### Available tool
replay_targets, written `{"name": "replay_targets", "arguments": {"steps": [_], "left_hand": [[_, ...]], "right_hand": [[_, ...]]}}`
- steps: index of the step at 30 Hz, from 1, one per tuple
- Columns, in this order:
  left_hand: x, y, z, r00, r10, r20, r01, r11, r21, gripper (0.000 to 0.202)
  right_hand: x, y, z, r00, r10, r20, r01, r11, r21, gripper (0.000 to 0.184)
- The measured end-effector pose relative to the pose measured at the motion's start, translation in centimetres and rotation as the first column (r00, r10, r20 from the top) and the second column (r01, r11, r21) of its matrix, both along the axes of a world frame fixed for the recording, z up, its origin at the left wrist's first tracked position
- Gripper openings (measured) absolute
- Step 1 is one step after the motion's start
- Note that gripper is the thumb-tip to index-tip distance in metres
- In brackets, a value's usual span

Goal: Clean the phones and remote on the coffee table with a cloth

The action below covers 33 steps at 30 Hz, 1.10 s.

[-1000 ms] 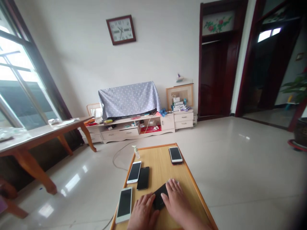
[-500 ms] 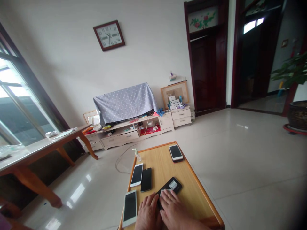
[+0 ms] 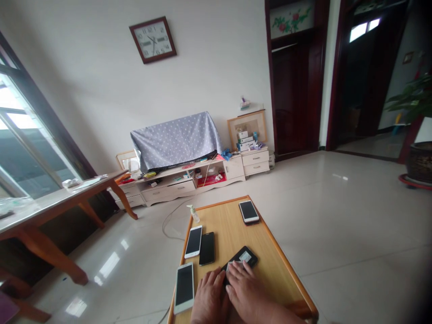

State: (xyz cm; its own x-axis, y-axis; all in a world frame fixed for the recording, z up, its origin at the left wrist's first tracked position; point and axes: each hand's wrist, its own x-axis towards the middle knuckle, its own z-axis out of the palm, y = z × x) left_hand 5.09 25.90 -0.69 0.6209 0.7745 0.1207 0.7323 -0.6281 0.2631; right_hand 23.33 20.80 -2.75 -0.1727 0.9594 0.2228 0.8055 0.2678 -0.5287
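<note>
Both my hands rest on a black phone (image 3: 243,258) lying on a wooden table (image 3: 232,229). A white patch shows on its upper face. My left hand (image 3: 209,299) presses its lower end, and my right hand (image 3: 246,292) lies across it, hiding that end. Left of them lie a white phone (image 3: 184,288), another white phone (image 3: 193,241) and a black phone (image 3: 207,248). A white-framed phone (image 3: 249,212) with a dark edge beneath it sits near the far end. A small pump bottle of clear gel (image 3: 193,213) stands at the far left corner.
A thin cable (image 3: 168,225) runs across the glossy tile floor behind the table. Farther off stands a cream cabinet (image 3: 168,193) under a dotted cloth (image 3: 175,141). A longer wooden table (image 3: 50,202) stands at the left, and a potted plant (image 3: 420,162) at the right.
My hands have drawn back toward me along the black phone, uncovering its far part and white patch. The whole view has tilted and shifted slightly. The other phones have not moved on the table.
</note>
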Motion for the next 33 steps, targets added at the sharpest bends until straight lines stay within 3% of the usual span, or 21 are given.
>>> {"name": "replay_targets", "arguments": {"steps": [6, 13, 18, 20, 27, 33], "left_hand": [[-0.3, -0.2, 0.0, 0.999, 0.005, 0.042, -0.006, 1.000, 0.019, 0.052], [0.2, -0.4, 1.0, 0.998, 0.001, 0.060, 0.000, 1.000, -0.011, 0.048], [-0.1, -0.4, 0.6, 0.999, 0.033, 0.008, -0.032, 0.999, -0.012, 0.052], [-0.1, -0.4, 0.5, 0.999, 0.038, 0.004, -0.038, 0.999, -0.013, 0.053], [0.2, -0.4, 1.0, 0.999, 0.041, 0.022, -0.040, 0.999, -0.033, 0.051], [-0.1, -0.4, 0.3, 0.998, 0.066, 0.013, -0.066, 0.998, -0.020, 0.053]], "right_hand": [[1.3, 2.3, 0.6, 0.962, -0.264, 0.075, 0.266, 0.964, -0.026, 0.054], [-1.4, 2.0, -0.3, 0.997, -0.070, 0.026, 0.070, 0.998, 0.006, 0.051], [1.1, 3.7, 0.2, 0.964, -0.242, 0.110, 0.248, 0.968, -0.043, 0.054], [1.2, 3.7, 0.1, 0.958, -0.258, 0.121, 0.265, 0.963, -0.042, 0.056], [-0.2, 1.2, 0.2, 0.998, -0.003, 0.055, 0.006, 0.999, -0.048, 0.054], [2.4, 1.7, 0.5, 0.969, -0.202, 0.144, 0.211, 0.976, -0.050, 0.056]]}}
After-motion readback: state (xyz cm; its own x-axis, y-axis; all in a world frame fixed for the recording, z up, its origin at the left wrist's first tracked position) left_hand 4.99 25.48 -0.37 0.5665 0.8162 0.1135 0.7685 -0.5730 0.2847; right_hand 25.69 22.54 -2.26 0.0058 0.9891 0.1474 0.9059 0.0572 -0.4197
